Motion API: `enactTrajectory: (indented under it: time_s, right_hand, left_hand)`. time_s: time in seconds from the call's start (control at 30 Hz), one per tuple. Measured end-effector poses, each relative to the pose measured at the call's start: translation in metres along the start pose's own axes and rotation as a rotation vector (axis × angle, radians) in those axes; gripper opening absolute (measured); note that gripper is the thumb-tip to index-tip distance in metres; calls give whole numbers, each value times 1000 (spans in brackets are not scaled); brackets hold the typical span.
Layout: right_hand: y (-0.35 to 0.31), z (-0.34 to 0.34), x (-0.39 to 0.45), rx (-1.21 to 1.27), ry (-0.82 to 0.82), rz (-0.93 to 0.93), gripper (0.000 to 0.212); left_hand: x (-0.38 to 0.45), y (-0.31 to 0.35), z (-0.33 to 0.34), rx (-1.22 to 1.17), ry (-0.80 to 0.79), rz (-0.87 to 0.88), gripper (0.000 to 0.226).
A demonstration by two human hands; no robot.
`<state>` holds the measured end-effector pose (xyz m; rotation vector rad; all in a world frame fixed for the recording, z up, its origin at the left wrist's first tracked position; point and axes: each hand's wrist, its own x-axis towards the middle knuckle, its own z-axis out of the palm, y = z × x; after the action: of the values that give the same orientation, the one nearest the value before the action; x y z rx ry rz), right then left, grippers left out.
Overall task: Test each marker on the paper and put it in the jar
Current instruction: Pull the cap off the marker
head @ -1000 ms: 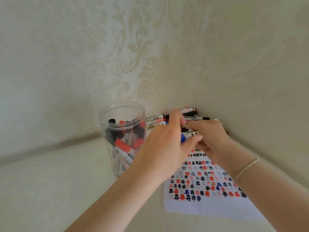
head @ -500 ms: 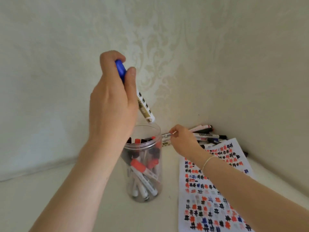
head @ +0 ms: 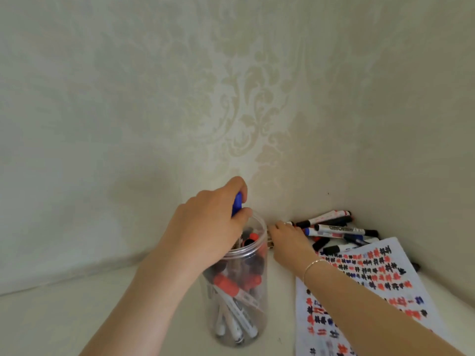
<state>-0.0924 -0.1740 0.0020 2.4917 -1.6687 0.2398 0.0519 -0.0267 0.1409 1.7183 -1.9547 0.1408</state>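
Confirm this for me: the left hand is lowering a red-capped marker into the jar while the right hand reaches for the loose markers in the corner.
One detail is wrong: the cap is blue, not red. In the head view the left hand holds a blue-capped marker at the mouth of the jar, while the right hand reaches into the loose markers in the corner.

One marker (head: 344, 229) in the pile by the wall carries dark printed capitals along its white barrel; they appear upside down from the camera and seem to read "WHITEBOARD", though the first letters are blurred. The paper (head: 365, 286) is covered in rows of hand-drawn "#" signs in black, red and blue. Print on the barrels of the markers inside the jar (head: 259, 314) is too small and smeared to make out.
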Motion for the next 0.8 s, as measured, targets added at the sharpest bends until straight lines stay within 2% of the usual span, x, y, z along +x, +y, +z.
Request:
enactTrajectory:
  time_s: [0.17, 0.23, 0.3, 0.4, 0.47, 0.5, 0.57, 0.6, 0.67, 0.73, 0.8]
  right_hand:
    - [12, -4, 1, 86, -36, -42, 24]
    - [19, -10, -4, 271, 2, -23, 16]
    - [23, -22, -12, 471, 71, 31, 13]
    - [27, -43, -27, 719, 165, 137, 12]
    - [27, -57, -40, 892, 176, 187, 10]
    - [27, -64, -47, 984, 170, 206, 10]
    - [28, -79, -63, 1155, 170, 229, 12]
    - [28, -88, -70, 1228, 177, 233, 13]
    - [31, -103, -84, 1384, 166, 219, 15]
    - [35, -115, -97, 1557, 108, 181, 18]
    - [40, -125, -109, 1691, 14, 145, 17]
  left_hand:
    - [4, 0, 6, -210, -32, -9, 15]
    - [4, 0, 7, -277, -64, -31, 12]
    - [3, -2, 6, -240, -120, -47, 11]
    - [4, 1, 4, -133, -189, -93, 33]
    - [5, 4, 4, -147, -122, -114, 37]
    - [4, 6, 3, -149, -36, -93, 36]
    - [2, 14, 0, -143, 170, 43, 23]
    - [1, 20, -2, -107, 219, 138, 19]
    - [4, 32, -4, 78, 118, 282, 36]
    - [12, 40, 1, 282, -72, 309, 51]
    - [17, 48, 4, 353, -150, 313, 45]
